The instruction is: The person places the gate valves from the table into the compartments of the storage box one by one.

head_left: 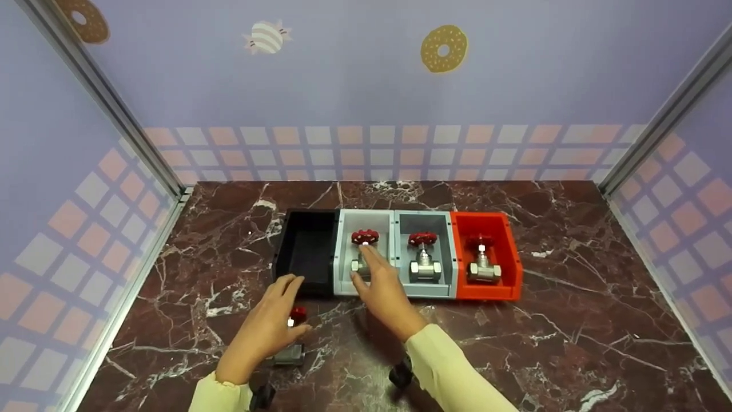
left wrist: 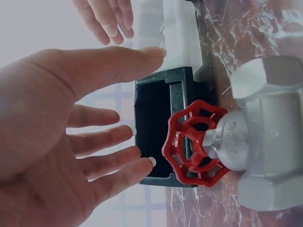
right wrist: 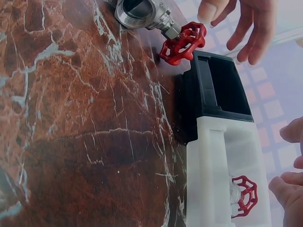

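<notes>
My left hand (head_left: 266,326) hovers over a gate valve (head_left: 289,356) on the table, fingers spread and holding nothing. In the left wrist view the metal valve body (left wrist: 270,132) and its red handwheel (left wrist: 195,143) stand apart from the palm. My right hand (head_left: 384,289) reaches over the white bin (head_left: 346,288), its fingers extended above a second valve with a red handwheel (head_left: 365,236). That hand partly hides this valve's body in the head view. Beside the white bin, the black bin (head_left: 309,246) holds nothing visible.
To the right in the same row, a grey bin (head_left: 426,292) holds a valve (head_left: 425,268) and an orange bin (head_left: 513,274) holds another (head_left: 484,269). Patterned panels (head_left: 366,86) enclose the marble-look table (head_left: 572,320) at the back and sides.
</notes>
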Action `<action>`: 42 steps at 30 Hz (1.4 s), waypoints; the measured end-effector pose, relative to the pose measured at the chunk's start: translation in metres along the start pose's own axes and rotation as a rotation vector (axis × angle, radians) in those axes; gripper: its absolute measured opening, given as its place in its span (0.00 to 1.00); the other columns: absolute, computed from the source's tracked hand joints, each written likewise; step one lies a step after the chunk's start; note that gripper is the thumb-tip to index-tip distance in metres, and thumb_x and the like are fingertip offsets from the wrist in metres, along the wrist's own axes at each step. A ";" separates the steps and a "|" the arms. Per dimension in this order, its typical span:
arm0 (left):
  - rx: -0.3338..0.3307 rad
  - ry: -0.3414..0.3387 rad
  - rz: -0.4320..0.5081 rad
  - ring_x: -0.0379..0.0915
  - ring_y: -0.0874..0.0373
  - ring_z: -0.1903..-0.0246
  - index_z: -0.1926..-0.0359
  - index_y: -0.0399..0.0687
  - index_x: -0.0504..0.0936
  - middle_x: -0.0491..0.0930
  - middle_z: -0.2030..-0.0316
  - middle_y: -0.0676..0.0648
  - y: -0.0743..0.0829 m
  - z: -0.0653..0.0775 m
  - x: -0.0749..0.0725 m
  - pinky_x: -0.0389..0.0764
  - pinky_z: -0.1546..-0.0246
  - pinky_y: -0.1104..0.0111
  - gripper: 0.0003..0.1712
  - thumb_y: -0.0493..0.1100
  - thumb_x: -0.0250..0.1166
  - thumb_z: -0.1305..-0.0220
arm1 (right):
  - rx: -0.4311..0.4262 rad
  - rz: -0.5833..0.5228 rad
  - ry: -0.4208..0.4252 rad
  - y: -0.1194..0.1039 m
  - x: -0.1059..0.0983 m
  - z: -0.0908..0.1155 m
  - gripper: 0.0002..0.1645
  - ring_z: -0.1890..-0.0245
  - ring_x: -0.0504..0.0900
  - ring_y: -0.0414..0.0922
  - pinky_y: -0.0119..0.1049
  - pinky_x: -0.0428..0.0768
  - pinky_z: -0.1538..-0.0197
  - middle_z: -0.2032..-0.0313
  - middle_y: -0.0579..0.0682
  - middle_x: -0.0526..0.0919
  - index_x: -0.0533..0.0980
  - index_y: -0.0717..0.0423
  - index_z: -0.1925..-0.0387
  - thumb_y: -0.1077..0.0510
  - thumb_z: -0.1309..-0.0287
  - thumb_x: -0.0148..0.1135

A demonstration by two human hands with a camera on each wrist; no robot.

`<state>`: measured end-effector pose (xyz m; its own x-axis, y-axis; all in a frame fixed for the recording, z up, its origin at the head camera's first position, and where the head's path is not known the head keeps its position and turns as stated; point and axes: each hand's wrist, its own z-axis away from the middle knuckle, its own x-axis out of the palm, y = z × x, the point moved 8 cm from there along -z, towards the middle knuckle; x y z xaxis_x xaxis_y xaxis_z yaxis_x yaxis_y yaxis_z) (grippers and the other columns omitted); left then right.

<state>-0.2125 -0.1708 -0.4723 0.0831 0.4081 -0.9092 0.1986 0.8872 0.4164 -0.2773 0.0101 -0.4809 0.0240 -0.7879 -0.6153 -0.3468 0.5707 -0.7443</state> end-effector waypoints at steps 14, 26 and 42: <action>0.001 -0.044 0.019 0.55 0.40 0.31 0.31 0.38 0.64 0.62 0.32 0.39 -0.008 0.009 0.013 0.69 0.38 0.49 0.58 0.47 0.82 0.64 | 0.014 0.000 -0.046 0.000 0.013 -0.001 0.37 0.32 0.66 0.58 0.48 0.65 0.31 0.33 0.64 0.66 0.63 0.59 0.31 0.58 0.40 0.63; -0.032 -0.012 0.063 0.50 0.39 0.29 0.31 0.35 0.62 0.57 0.30 0.36 -0.016 0.016 0.016 0.69 0.37 0.49 0.63 0.44 0.84 0.70 | -0.036 0.020 -0.036 -0.010 0.021 -0.005 0.37 0.33 0.68 0.58 0.46 0.66 0.31 0.34 0.64 0.68 0.64 0.65 0.33 0.58 0.41 0.64; -0.049 -0.004 0.081 0.48 0.31 0.30 0.30 0.36 0.60 0.55 0.31 0.32 -0.016 0.022 0.029 0.72 0.43 0.45 0.69 0.39 0.85 0.80 | 0.001 0.072 -0.095 -0.009 0.032 -0.010 0.38 0.33 0.67 0.58 0.47 0.66 0.32 0.32 0.64 0.64 0.61 0.63 0.31 0.56 0.39 0.62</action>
<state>-0.1917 -0.1784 -0.5052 0.1006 0.4778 -0.8727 0.1429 0.8611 0.4879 -0.2828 -0.0232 -0.4911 0.0873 -0.7195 -0.6890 -0.3501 0.6254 -0.6974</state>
